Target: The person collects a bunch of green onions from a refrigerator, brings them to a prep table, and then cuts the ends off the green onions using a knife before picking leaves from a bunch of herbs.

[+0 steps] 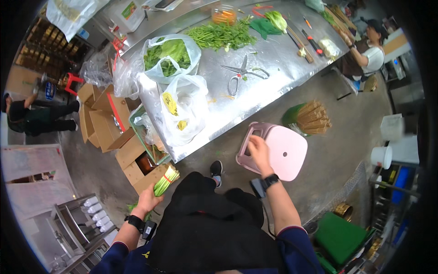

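My left hand [149, 198] is closed around a bunch of green-stemmed vegetables [166, 179], tied with a red band near its pale cut ends; leaves hang below the hand. My right hand [260, 153] appears over the edge of a pink plastic stool [285, 145], fingers curled; whether it touches the stool or pinches something small cannot be seen. Ahead on the steel table [219, 113] lie spread scissors [243, 71] and a heap of leafy green stems [224, 34]. White plastic bags [186, 109] lie at the table's near-left corner, beside a bag of leafy greens [167, 58].
Open cardboard boxes [102, 120] and a green crate [137, 118] stand left of the table. A container of brown sticks [313, 118] is on the floor beyond the stool. Knives [313, 42] lie at the table's far right. One person [364, 56] works there; another [41, 113] stands far left.
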Action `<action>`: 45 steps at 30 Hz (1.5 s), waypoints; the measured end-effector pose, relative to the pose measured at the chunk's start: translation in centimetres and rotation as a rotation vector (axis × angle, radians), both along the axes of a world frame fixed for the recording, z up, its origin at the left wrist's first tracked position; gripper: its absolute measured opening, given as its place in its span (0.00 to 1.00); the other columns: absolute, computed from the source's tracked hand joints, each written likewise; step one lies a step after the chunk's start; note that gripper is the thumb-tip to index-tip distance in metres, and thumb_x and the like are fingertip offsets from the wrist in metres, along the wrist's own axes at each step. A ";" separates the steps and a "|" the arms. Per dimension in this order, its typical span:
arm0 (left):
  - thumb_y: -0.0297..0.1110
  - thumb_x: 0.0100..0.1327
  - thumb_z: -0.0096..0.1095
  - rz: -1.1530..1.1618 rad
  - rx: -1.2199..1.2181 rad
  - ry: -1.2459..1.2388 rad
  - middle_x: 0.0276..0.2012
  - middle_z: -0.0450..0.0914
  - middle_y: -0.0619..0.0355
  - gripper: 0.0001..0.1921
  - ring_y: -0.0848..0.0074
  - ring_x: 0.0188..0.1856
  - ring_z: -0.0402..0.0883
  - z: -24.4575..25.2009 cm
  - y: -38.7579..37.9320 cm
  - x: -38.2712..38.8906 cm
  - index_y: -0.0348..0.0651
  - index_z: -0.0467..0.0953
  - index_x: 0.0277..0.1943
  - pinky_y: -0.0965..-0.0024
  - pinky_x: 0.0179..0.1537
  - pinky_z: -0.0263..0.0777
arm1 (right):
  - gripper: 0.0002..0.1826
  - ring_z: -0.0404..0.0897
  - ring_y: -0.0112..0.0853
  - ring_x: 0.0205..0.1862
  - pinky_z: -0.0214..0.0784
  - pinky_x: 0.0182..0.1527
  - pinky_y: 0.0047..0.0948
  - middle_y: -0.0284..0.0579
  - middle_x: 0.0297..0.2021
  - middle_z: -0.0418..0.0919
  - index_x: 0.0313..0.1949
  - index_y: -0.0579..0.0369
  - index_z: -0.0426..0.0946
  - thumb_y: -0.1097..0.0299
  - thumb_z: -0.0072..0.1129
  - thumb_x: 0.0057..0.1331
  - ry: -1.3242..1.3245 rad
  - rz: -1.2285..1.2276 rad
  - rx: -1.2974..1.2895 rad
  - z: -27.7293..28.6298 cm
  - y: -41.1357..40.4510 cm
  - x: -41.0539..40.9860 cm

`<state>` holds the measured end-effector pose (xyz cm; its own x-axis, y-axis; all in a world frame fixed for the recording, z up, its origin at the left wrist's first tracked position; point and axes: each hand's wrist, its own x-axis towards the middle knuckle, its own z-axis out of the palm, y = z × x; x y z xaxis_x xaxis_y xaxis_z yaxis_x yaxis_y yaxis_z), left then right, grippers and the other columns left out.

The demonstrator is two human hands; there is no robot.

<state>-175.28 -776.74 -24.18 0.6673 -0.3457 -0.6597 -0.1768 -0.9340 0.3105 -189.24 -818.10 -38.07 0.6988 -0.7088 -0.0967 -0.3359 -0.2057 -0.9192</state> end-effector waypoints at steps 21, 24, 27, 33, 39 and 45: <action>0.28 0.47 0.66 0.656 -0.233 -0.038 0.34 0.78 0.45 0.19 0.55 0.39 0.79 0.6 -5.2 -0.5 0.40 0.68 0.43 0.64 0.40 0.71 | 0.06 0.77 0.44 0.30 0.70 0.36 0.37 0.49 0.25 0.76 0.31 0.54 0.76 0.70 0.54 0.53 0.129 0.610 -0.413 2.9 -8.6 26.6; 0.26 0.47 0.65 0.824 -0.239 -0.013 0.33 0.78 0.46 0.19 0.59 0.38 0.79 1.4 -7.3 -1.4 0.39 0.68 0.43 0.67 0.41 0.70 | 0.09 0.79 0.35 0.27 0.71 0.33 0.29 0.45 0.24 0.79 0.37 0.52 0.79 0.70 0.58 0.55 -0.072 0.172 -0.237 6.0 -17.8 34.2; 0.27 0.50 0.64 0.995 -0.353 -0.065 0.33 0.78 0.44 0.19 0.62 0.39 0.80 0.7 -8.5 -4.0 0.34 0.68 0.44 0.67 0.41 0.70 | 0.09 0.78 0.28 0.28 0.69 0.35 0.27 0.43 0.26 0.79 0.37 0.53 0.80 0.70 0.57 0.57 -0.397 0.098 -0.281 10.5 -26.1 43.4; 0.30 0.49 0.65 1.077 -0.228 0.091 0.34 0.78 0.43 0.21 0.59 0.40 0.79 -2.0 -9.1 -6.1 0.35 0.67 0.45 0.65 0.42 0.70 | 0.18 0.78 0.44 0.42 0.70 0.43 0.35 0.50 0.41 0.78 0.46 0.52 0.77 0.66 0.61 0.55 -0.144 0.260 -1.176 9.5 -30.9 51.1; 0.32 0.47 0.68 1.009 -0.121 0.069 0.33 0.77 0.44 0.23 0.59 0.38 0.78 2.6 -14.5 -3.0 0.36 0.67 0.45 0.64 0.41 0.69 | 0.26 0.73 0.42 0.51 0.64 0.54 0.35 0.47 0.48 0.75 0.51 0.51 0.72 0.71 0.65 0.50 -0.028 1.103 -0.187 9.4 -13.7 36.1; 0.33 0.48 0.68 1.153 -0.321 -0.020 0.33 0.77 0.47 0.21 0.63 0.36 0.77 -0.1 -11.9 -5.2 0.35 0.67 0.43 0.66 0.41 0.69 | 0.48 0.68 0.50 0.55 0.58 0.57 0.45 0.56 0.60 0.60 0.62 0.60 0.51 0.65 0.69 0.44 0.059 1.053 -0.398 7.2 -0.3 27.9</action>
<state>-180.44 -788.61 -24.26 0.7015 0.3164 -0.6386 0.7066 -0.4257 0.5652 -161.37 -818.38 -30.82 0.9688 0.2432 -0.0479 0.1373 -0.6874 -0.7132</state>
